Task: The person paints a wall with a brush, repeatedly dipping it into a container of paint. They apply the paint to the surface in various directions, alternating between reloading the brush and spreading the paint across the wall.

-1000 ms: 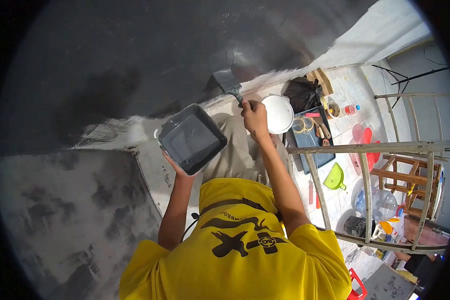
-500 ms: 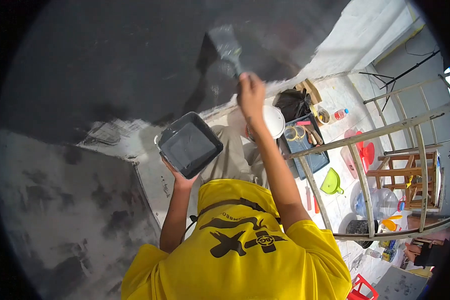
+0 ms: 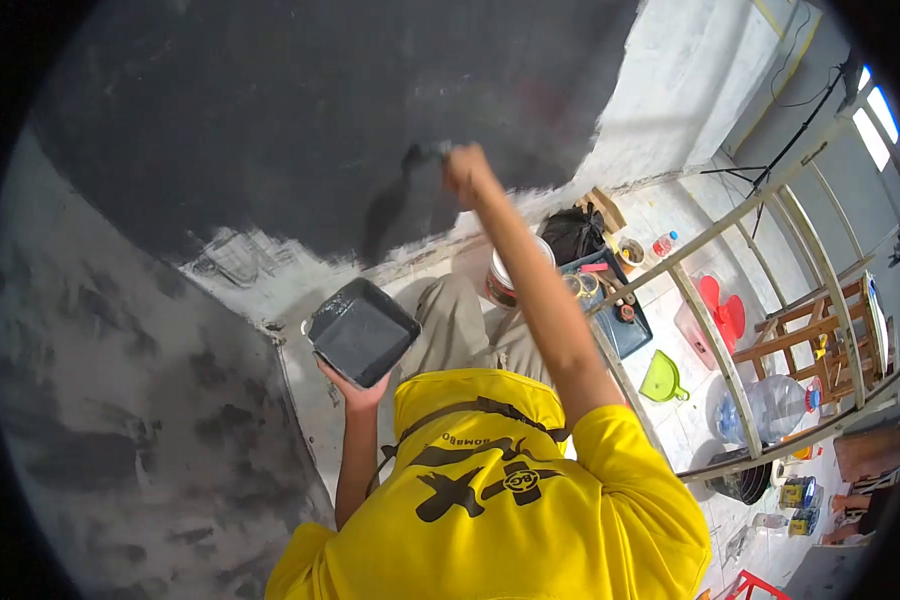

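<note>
Head view, looking down past a yellow shirt (image 3: 490, 500) at both arms. Right hand (image 3: 463, 168) raised high, fingers wrapped tight round the handle of a paintbrush (image 3: 422, 152), bristles pressed against the dark painted wall (image 3: 300, 110). Left hand (image 3: 355, 385) cupped under a paint tray (image 3: 360, 332), fingers clamped on its underside, tray held roughly level below the brush and close to the wall's unpainted lower band. Down below: a white bucket (image 3: 500, 285) partly hidden behind the right arm, a blue bin (image 3: 620, 320) of tools, a green dustpan (image 3: 662, 380), a red plastic piece (image 3: 715, 305), a water jug (image 3: 770, 405), and metal scaffold rails (image 3: 750, 230) at the right.

Likely risks: tray tipping on the single supporting palm and spilling dark paint onto trousers and floor; drips from the overhead brush running down the forearm; balance lost through overreaching from a raised perch beside the rails.
</note>
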The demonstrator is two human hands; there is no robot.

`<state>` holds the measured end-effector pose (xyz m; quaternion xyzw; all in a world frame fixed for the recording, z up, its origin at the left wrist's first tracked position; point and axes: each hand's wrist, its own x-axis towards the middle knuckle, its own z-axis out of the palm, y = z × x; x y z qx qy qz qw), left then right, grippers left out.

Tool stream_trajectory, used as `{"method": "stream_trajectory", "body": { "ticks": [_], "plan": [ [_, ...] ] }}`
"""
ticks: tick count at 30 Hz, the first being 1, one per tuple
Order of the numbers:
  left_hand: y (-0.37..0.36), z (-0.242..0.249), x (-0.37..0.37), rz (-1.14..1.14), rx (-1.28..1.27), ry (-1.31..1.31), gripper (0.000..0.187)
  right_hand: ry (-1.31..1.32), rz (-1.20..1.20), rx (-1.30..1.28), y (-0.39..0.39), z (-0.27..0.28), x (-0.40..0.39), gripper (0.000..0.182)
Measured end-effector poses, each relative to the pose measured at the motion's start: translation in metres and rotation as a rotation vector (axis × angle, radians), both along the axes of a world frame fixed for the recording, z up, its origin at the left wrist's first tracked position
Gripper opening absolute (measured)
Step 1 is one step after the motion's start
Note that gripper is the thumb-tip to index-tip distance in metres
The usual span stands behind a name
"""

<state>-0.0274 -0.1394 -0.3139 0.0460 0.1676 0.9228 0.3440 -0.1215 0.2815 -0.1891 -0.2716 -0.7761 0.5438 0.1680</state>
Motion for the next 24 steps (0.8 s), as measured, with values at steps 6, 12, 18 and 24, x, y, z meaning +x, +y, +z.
{"method": "stream_trajectory", "body": {
  "ticks": [6, 12, 18, 24],
  "plan": [
    [-0.013, 0.038, 0.027, 0.063, 0.04, -0.012, 0.09, 0.422, 0.123, -0.044, -0.037, 0.308, 0.064, 0.023],
    [-0.041, 0.026, 0.043, 0.162, 0.07, -0.046, 0.086, 0.87, 0.326, -0.164, -0.078, 0.378, 0.162, 0.028],
    [-0.062, -0.003, 0.079, 0.251, 0.155, -0.074, 0.086, 0.822, 0.054, 0.034, -0.058, 0.169, 0.126, 0.033],
    [-0.101, -0.006, 0.127, 0.265, 0.027, -0.299, 0.069, 0.454, -0.21, 0.148, -0.024, -0.214, 0.036, 0.038]
  ]
}}
